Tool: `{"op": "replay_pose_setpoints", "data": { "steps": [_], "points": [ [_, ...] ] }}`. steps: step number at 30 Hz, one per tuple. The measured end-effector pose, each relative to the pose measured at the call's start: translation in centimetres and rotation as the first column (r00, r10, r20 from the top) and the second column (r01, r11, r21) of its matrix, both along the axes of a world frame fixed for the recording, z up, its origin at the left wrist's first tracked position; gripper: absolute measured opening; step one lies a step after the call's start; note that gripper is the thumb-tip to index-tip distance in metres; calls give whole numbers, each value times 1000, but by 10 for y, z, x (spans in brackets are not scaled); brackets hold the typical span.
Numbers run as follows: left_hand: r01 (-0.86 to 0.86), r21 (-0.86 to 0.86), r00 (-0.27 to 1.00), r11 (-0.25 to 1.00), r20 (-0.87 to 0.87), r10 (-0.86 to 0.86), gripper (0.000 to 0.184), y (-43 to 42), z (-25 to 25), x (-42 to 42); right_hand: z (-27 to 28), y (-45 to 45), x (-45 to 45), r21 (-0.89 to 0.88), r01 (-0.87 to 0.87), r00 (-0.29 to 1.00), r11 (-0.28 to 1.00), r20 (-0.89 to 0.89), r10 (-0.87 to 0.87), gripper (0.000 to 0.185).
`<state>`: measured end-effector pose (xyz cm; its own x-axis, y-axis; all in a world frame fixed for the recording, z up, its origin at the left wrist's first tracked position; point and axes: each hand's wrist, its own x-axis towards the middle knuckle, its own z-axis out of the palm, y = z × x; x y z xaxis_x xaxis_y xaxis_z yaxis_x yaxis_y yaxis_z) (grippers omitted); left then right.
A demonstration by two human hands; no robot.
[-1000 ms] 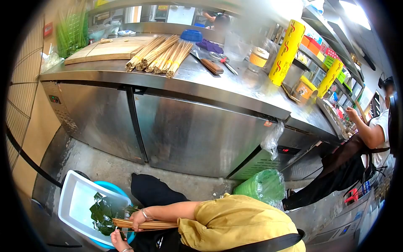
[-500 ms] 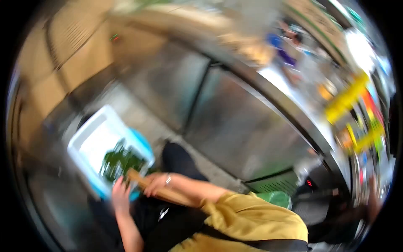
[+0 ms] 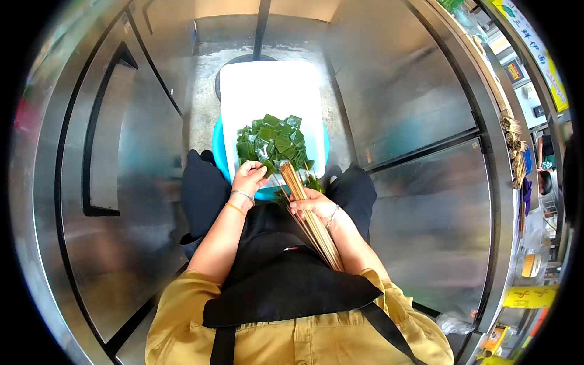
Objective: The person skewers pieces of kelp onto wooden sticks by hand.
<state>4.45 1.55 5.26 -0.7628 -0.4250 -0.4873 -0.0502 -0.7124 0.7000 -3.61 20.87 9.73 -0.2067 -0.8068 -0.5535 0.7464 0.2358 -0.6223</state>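
Observation:
A heap of dark green, glossy kelp squares [image 3: 275, 137] lies on the lower part of a white tray [image 3: 271, 88]. My left hand [image 3: 246, 182] is at the heap's near edge, thumb and fingers pinched on one kelp piece. Wrapped round a thick bundle of bamboo skewers [image 3: 316, 230] is my right hand [image 3: 311, 204], just right of the left. The bundle slants from my lap up toward the heap. More green pieces [image 3: 312, 184] show beside the skewer tips; whether they are threaded on, I cannot tell.
Under the tray sits a blue basin [image 3: 219, 149], between my knees. Steel cabinet doors flank me, with a black handle [image 3: 91, 140] on the left. At the right, a counter edge [image 3: 496, 152] carries bundled sticks [image 3: 514, 143] and packages.
My view has swung round and become sharp, with the tray now straight ahead. The skewers stay in my right hand. My left hand, blurred before, now pinches a kelp piece.

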Motion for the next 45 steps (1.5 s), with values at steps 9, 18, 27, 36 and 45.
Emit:
{"op": "replay_pose_setpoints", "data": {
  "steps": [9,18,27,36,45],
  "points": [
    [-34,-16,999,999,-23,33,18,5,-3,-2,4,-3,2,44,-7,1000,999,-22,8,21],
    [-53,-119,997,991,-57,47,40,5,17,5,4,3,1,113,76,991,991,-117,-63,35],
    [-9,-846,996,532,-57,-74,9,13,26,0,-24,-3,7,-75,69,986,995,-144,-80,18],
    [33,-944,982,328,-30,-186,7,30,29,2,-29,-3,6,-53,48,978,997,-201,-58,14],
    [-35,-710,999,703,-18,32,5,25,4,-2,-22,-2,7,-58,4,980,998,-201,-16,24]
  ]
}}
